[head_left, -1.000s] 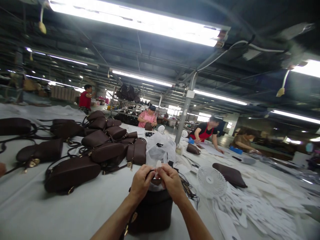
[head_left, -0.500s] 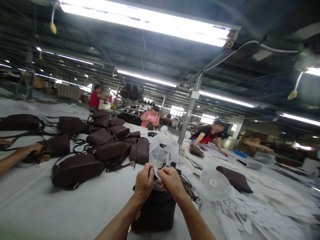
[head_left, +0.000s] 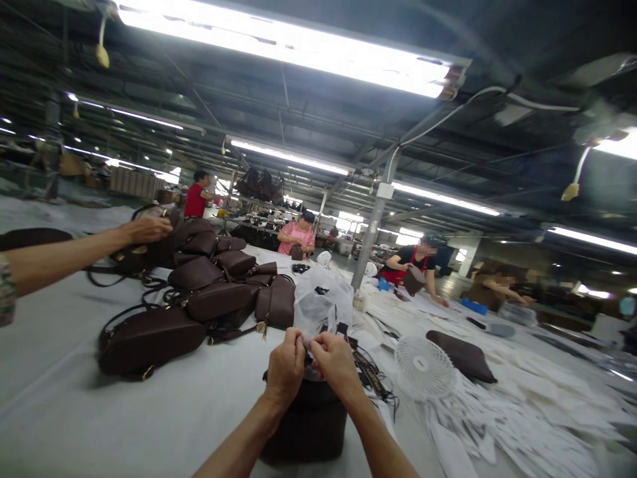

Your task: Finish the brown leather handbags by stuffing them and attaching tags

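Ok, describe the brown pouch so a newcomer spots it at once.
From the grey post, come nearer and right to the round white fan. The brown pouch lies just right of it, flat, with no visible strap, unlike the strapped handbags piled left.

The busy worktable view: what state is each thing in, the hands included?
Left hand: fingers pinched
Right hand: fingers pinched
Dark brown bag under the hands: upright
Heaped dark brown bags: piled, straps loose
Translucent white plastic bag: crumpled
Round white fan: running or not, cannot tell
Flat dark brown pouch: lying down
Long ceiling light: lit
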### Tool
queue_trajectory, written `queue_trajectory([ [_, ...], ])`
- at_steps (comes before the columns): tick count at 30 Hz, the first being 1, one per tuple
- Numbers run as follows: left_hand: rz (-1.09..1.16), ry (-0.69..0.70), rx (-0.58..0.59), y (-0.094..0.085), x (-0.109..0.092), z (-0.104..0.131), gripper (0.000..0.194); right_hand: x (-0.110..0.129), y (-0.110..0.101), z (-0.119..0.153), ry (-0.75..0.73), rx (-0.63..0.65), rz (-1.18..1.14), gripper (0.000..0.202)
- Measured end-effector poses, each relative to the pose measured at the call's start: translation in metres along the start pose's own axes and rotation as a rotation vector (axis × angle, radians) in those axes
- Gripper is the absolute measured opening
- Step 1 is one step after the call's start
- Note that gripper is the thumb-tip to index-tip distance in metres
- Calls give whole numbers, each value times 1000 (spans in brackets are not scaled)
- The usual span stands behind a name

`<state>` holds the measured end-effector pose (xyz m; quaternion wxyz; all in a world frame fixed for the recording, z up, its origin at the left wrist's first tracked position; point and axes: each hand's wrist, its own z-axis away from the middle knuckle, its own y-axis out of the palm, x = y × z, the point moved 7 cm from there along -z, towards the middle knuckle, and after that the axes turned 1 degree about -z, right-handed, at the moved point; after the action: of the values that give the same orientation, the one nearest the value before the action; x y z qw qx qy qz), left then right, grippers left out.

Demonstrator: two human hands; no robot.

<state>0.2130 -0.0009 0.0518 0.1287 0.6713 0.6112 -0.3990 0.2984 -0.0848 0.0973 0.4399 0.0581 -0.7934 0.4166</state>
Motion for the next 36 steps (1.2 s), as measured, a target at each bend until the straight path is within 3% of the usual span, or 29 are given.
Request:
queue_trajectory([
  [8,-34,-22,-8,1,2,1,30,-14,10,-6,132,31,-152,15],
  [15,-7,-35,13,3,1,1,29,-9,17,4,141,-48,-334,21],
  [20,-8,72,54,1,-5,3,27,-17,22,4,171,-69,-420,22],
  [28,-77,194,80,4,-8,5,23,-20,20,-7,211,175,-429,19],
  [32,-46,209,90,5,-9,3,22,-8,17,-11,172,343,-326,23],
  [36,-73,217,108,5,-9,2,22,0,8,-18,102,396,-185,18],
])
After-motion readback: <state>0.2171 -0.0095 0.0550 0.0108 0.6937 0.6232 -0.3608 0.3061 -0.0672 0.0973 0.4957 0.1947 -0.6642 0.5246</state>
